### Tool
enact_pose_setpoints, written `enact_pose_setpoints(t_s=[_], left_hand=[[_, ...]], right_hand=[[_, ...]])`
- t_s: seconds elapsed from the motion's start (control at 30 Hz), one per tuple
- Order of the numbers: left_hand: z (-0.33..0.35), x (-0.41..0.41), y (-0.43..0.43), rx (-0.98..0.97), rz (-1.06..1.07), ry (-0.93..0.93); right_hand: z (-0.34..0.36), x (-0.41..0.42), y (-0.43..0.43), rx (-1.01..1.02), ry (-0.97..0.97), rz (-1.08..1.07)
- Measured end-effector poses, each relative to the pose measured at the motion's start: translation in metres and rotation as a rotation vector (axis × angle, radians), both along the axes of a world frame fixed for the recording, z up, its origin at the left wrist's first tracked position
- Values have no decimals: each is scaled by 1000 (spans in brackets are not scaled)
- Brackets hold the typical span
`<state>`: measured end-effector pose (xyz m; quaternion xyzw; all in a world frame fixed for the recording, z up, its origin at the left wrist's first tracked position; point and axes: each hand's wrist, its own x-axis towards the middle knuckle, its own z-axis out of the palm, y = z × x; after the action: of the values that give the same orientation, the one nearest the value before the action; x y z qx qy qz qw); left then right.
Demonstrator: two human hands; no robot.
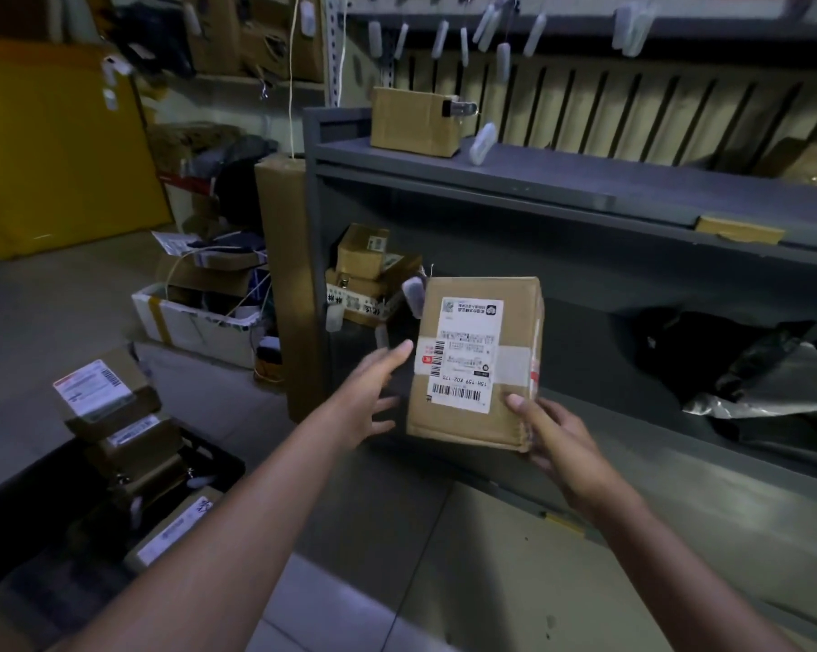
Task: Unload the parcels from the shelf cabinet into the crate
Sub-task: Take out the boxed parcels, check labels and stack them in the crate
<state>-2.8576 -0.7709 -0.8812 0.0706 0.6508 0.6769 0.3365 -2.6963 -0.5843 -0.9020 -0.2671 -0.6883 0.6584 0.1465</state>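
The unloading looks partly done, perhaps around the middle. The brown cardboard parcel with a white barcoded shipping label (477,364) is off the shelf and in the air in front of the grey metal shelf cabinet (562,190), near the centre of view. The right hand (552,435) grips its lower right corner, thumb pressed on the front face and fingers wrapped beneath. The left hand (373,392) is wide open with fingers spread, at 9 o'clock from the parcel and just beside its left edge; whether it touches the cardboard cannot be told. The black plastic crate (223,461) sits on the floor at about 8 o'clock from the parcel and already holds several labelled brown boxes (110,397), piled above its rim, so a good share of the work appears finished. Plenty is left, though. A cluster of small brown cartons (364,270) stands at the left end of the shelf, at 10 o'clock from the held parcel. Crumpled black and silver plastic mailer bags (764,383) lie at 3 o'clock. A plain brown box (413,122) rests on the cabinet top at 12 o'clock. The step in hand, as I judge it, is carrying this parcel down and left to the crate, where room on top of the pile looks tight.
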Motion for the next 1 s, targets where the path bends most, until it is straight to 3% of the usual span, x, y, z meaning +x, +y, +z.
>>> enact_pose_setpoints(t_s=[0.2, 0.33, 0.5, 0.67, 0.77, 0.87, 1.0], left_hand=[[-1, -2, 7, 97, -83, -75], [-1, -1, 6, 108, -92, -59], [-2, 0, 4, 217, -20, -168], [-6, 6, 8, 282, -31, -197], [-6, 8, 10, 236, -101, -164], [-5, 8, 3, 149, -195, -139], [-10, 1, -24, -203, -289, 0]], right_hand=[[9, 7, -13, -203, -1, 180], [10, 5, -16, -260, 23, 145], [16, -1, -19, -451, 186, -66], [11, -7, -36, -421, 122, 108], [7, -11, -37, -405, 152, 111], [10, -10, -31, -457, 215, -48], [18, -5, -13, -458, 301, -188]])
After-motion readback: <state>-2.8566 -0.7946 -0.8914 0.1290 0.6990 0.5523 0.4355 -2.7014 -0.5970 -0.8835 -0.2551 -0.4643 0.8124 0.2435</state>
